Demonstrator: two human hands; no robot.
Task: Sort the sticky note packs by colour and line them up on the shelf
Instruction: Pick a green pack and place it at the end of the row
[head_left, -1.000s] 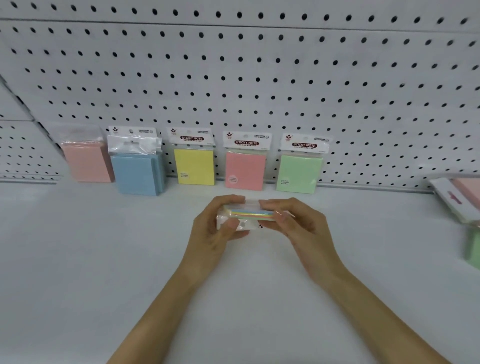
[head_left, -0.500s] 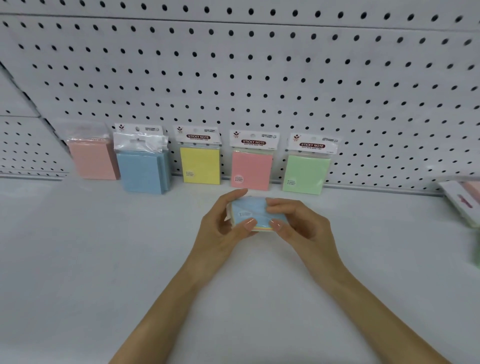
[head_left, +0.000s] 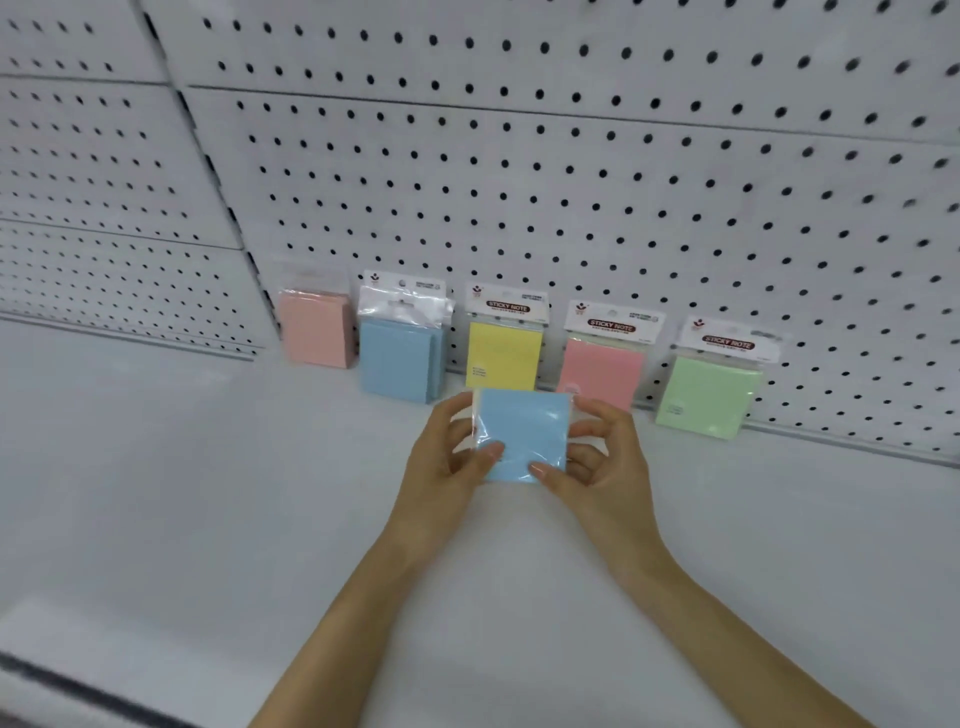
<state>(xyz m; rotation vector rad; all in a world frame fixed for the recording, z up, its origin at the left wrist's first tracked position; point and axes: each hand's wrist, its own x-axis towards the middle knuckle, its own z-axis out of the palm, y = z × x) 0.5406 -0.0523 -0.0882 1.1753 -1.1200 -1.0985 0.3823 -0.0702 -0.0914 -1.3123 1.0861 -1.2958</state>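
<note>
Your left hand (head_left: 441, 467) and right hand (head_left: 602, 467) each grip a side of the blue square sticky note pack in clear wrap (head_left: 522, 436), thumbs on its face and fingers curled behind. It sits just in front of the yellow sticky note pack (head_left: 501, 356), hiding that pack's lower edge. You cannot tell whether it touches the white shelf (head_left: 208, 493).

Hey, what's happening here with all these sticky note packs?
A person is sorting sticky notes. The left hand and right hand together hold a blue pack over the white shelf. Behind it, five lean in a row against the pegboard: peach pack, second blue pack, yellow pack, pink pack, green pack. The held one is not yet placed.
</note>
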